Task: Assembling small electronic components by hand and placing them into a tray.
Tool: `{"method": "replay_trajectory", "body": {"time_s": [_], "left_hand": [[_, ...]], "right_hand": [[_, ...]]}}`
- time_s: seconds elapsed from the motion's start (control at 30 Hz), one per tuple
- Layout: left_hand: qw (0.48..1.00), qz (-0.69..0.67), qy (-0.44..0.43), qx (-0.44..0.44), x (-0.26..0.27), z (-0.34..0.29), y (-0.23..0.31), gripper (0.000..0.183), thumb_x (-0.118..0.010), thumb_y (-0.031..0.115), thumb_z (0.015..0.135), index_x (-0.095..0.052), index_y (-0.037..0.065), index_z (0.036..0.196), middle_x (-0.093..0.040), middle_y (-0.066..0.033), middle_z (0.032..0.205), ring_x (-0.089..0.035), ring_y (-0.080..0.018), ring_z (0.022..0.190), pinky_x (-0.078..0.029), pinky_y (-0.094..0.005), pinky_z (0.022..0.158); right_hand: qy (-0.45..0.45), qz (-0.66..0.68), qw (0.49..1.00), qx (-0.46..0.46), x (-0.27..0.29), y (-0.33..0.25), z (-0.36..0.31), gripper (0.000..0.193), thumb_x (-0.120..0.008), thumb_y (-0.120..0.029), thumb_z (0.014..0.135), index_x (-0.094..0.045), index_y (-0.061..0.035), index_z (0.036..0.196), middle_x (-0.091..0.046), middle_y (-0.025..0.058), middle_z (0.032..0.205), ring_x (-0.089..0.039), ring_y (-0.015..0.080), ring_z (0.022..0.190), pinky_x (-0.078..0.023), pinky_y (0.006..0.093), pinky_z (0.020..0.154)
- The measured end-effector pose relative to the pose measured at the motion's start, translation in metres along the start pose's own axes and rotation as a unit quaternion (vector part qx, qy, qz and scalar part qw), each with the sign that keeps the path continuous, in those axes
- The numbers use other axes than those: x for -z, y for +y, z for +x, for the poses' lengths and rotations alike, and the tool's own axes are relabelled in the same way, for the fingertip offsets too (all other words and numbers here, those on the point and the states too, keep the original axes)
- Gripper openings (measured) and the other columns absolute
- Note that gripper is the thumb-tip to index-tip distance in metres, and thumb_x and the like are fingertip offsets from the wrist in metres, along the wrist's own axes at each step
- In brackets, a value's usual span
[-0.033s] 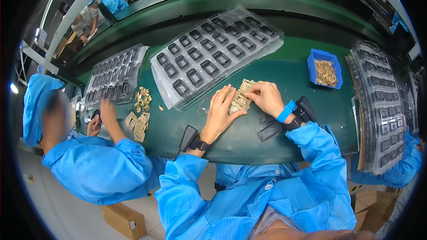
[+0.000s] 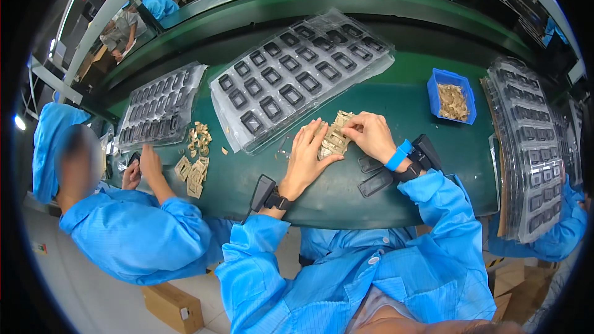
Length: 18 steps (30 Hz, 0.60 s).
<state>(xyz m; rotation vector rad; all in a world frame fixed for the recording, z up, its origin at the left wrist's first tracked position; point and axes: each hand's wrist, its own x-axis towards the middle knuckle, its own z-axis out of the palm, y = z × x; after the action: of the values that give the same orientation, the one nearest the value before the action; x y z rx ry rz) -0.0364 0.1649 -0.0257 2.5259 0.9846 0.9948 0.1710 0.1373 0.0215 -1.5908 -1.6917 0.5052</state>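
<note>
At centre frame, the left hand point(image 2: 303, 153), thumb wide, and right hand point(image 2: 374, 136), fingers narrowed, grip unclear, touch flat tan parts point(image 2: 335, 140).

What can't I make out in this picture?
All in the head view:
Part of the tan pieces: covered by the left hand.
Exactly what the right hand grips, if anything: its own fingers hide it.
Each scrap in the blue bin: too small.
Most of the co-worker at right: behind stacked trays.
</note>
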Motion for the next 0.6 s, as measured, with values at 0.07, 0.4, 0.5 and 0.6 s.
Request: {"method": "replay_trajectory", "body": {"time_s": [0.07, 0.4, 0.5, 0.6], "left_hand": [[1.000, -0.002, -0.003, 0.003, 0.003, 0.005, 0.006, 0.085, -0.087, 0.041, 0.070, -0.055, 0.003, 0.138, -0.047, -0.0188, 0.148, -0.046, -0.0376, 0.134, -0.038, -0.0472, 0.109], [0.869, -0.437, 0.054, 0.224, 0.012, 0.014, 0.022, 0.046, -0.074, 0.005, 0.088, -0.060, -0.003, 0.131, -0.070, -0.0133, 0.115, -0.067, -0.0137, 0.098, -0.054, -0.0270, 0.084], [0.792, -0.507, 0.039, 0.337, 0.019, 0.023, 0.028, 0.037, -0.075, 0.001, 0.086, -0.063, -0.010, 0.120, -0.074, -0.0106, 0.089, -0.068, -0.0110, 0.076, -0.055, -0.0217, 0.069], [0.802, -0.479, 0.028, 0.354, 0.020, 0.022, 0.024, 0.036, -0.076, 0.000, 0.085, -0.063, -0.013, 0.116, -0.074, -0.0129, 0.087, -0.068, -0.0113, 0.072, -0.055, -0.0219, 0.065]], "right_hand": [[0.008, 0.051, 0.999, 0.000, 0.003, 0.004, 0.002, 0.015, -0.073, -0.014, 0.086, -0.072, 0.0004, 0.089, -0.072, 0.0135, 0.080, -0.070, 0.0245, 0.069, -0.054, 0.0358, 0.063], [-0.045, 0.190, 0.981, 0.003, -0.001, -0.003, -0.002, 0.014, -0.062, -0.009, 0.093, -0.066, 0.0045, 0.092, -0.071, 0.0164, 0.078, -0.072, 0.0253, 0.072, -0.055, 0.0361, 0.064], [-0.044, 0.176, 0.983, -0.005, 0.001, -0.007, -0.003, 0.014, -0.065, -0.009, 0.092, -0.067, 0.0045, 0.092, -0.071, 0.0159, 0.078, -0.073, 0.0228, 0.074, -0.056, 0.0336, 0.066], [-0.056, 0.163, 0.985, 0.012, 0.004, -0.006, -0.002, 0.013, -0.068, -0.009, 0.090, -0.069, 0.0037, 0.093, -0.072, 0.0134, 0.080, -0.072, 0.0189, 0.075, -0.056, 0.0316, 0.067]]}}
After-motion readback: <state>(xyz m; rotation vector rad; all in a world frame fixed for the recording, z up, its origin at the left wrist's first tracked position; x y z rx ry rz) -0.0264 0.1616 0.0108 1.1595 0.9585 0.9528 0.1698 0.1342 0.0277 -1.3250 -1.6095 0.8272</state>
